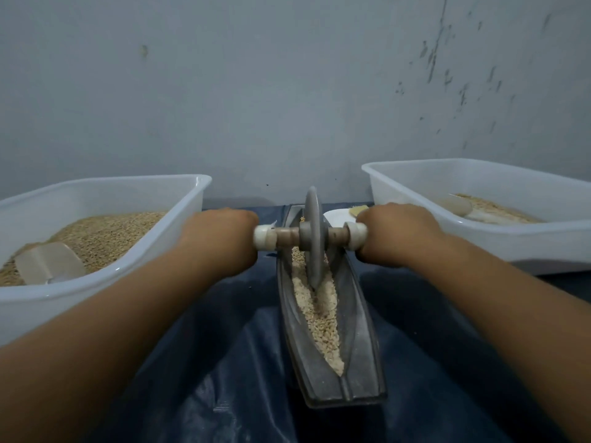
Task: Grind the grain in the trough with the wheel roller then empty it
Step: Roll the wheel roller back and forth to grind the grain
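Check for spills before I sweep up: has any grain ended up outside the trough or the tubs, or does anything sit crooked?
Nothing stands out. The grain lies inside the trough, the wheel roller stands upright in its groove, and the blue sheet shows no clear spill.

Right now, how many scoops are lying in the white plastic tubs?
2. One translucent plastic scoop lies on the whole grain in the left white plastic tub; another translucent scoop lies in the right white tub. Grain could hide others.
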